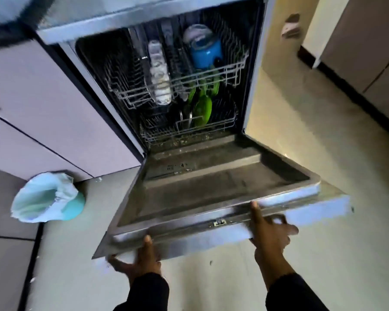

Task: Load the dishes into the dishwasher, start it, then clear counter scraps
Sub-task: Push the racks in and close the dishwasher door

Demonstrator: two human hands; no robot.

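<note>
Steel dishwasher door (211,194) hangs part-way down, near edge in my grip. Head view: left hand (142,259) at near-left, right hand (271,234) near-right; thumbs on top of edge, fingers curled beneath. Racks (182,86) far inside hold blue cup (206,53), green plates (202,108). Loading looks done, I judge; closing step. Next: swing door up evenly until latch catches.

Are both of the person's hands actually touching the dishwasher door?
Touching. The head view shows the left hand and right hand gripping the dishwasher door's front edge, thumbs on top.
</note>
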